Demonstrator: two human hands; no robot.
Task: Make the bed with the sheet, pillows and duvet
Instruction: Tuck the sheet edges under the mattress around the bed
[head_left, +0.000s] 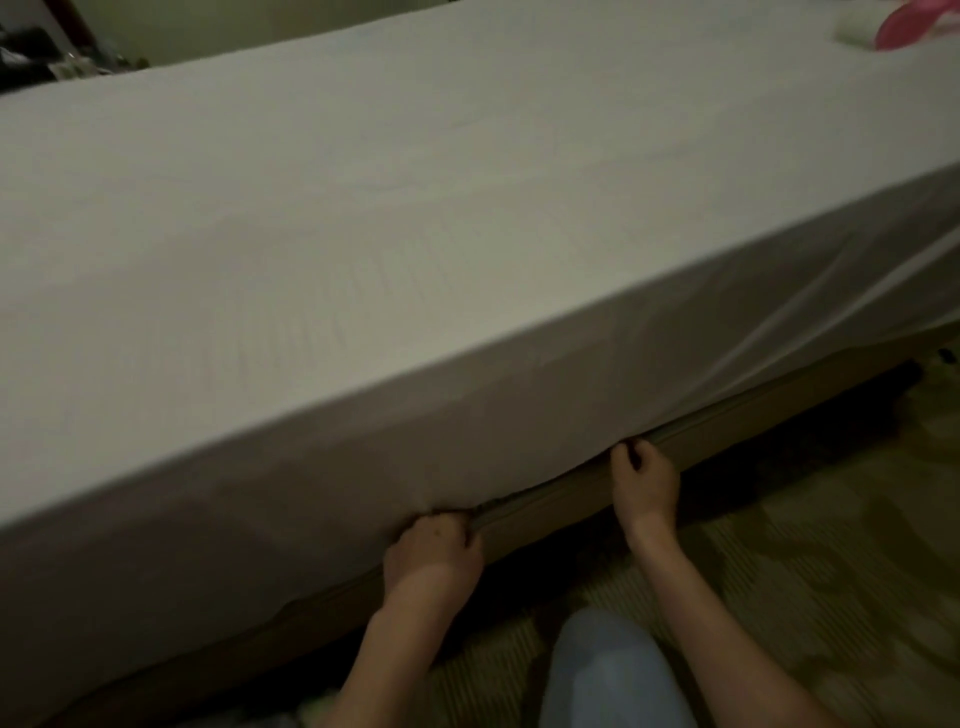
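A white sheet (415, 218) lies smooth over the top of the bed (727, 415) and hangs down its near side, filling most of the view. Along the lower edge of that side, both hands work at the seam where the mattress meets the brown base.

The left hand (434, 545) sits at the lower middle, fingers curled into the bottom hem of the sheet, which puckers in small folds just above the knuckles. The right hand (644, 478) is a little further right and higher along the same seam, its fingers curled and tucked in at the sheet's edge (whether it actually pinches cloth or only presses it into the gap cannot be told in the dim light). Between the two hands the hem rides just above the base, with a thin dark gap showing.

To the right, the sheet pulls into long diagonal creases down the bed's side. A knee in pale blue trousers (613, 670) shows near the bottom edge, over a patterned greenish carpet (831, 545). At the far right corner of the bed lie a pink object (914, 23) and a small white one (857, 23) beside it, both blurred. Dark clutter (31, 57) sits beyond the bed at far left.
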